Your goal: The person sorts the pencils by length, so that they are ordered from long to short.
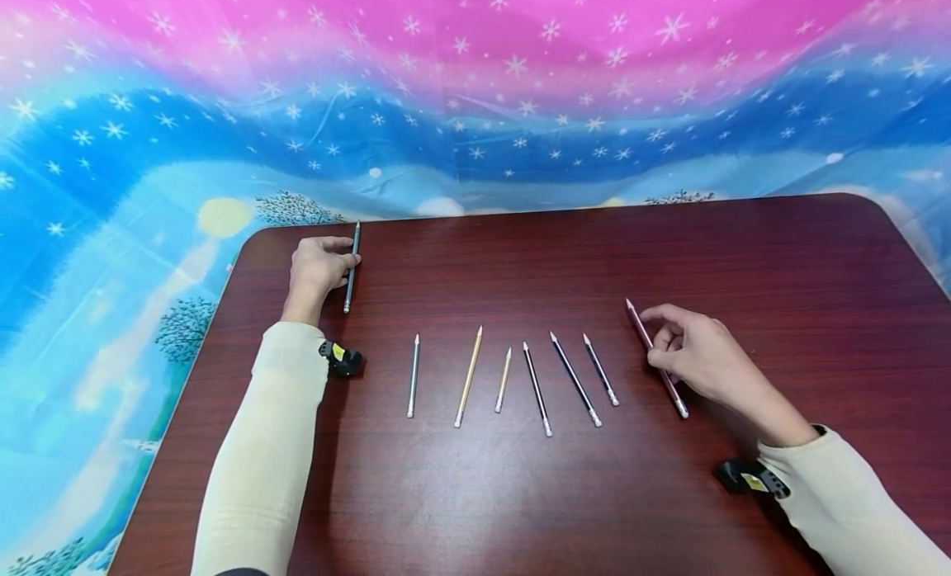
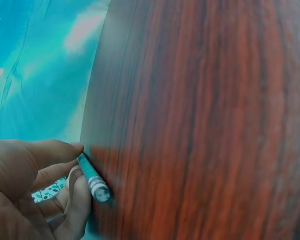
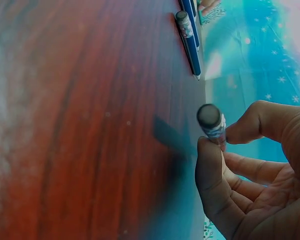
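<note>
At the table's far left, my left hand [image 1: 318,266] pinches a green pencil [image 1: 348,294] between thumb and fingers, its tip pointing away from me. In the left wrist view the eraser end of that green pencil [image 2: 92,177] points toward the camera. On the right, my right hand [image 1: 706,357] pinches a pink pencil [image 1: 674,394] whose tip leans left. Its blunt end [image 3: 210,117] is close up in the right wrist view. Between the hands lie a green pencil [image 1: 413,378], a long yellow pencil [image 1: 468,378] and a short yellow pencil [image 1: 503,380].
Right of the yellow pencils lie a black pencil [image 1: 537,390], a long dark blue pencil [image 1: 574,378] and a short dark pencil [image 1: 600,370], tips away from me. The brown wooden table [image 1: 446,493] meets a snowflake-patterned cloth [image 1: 475,89] along its far edge.
</note>
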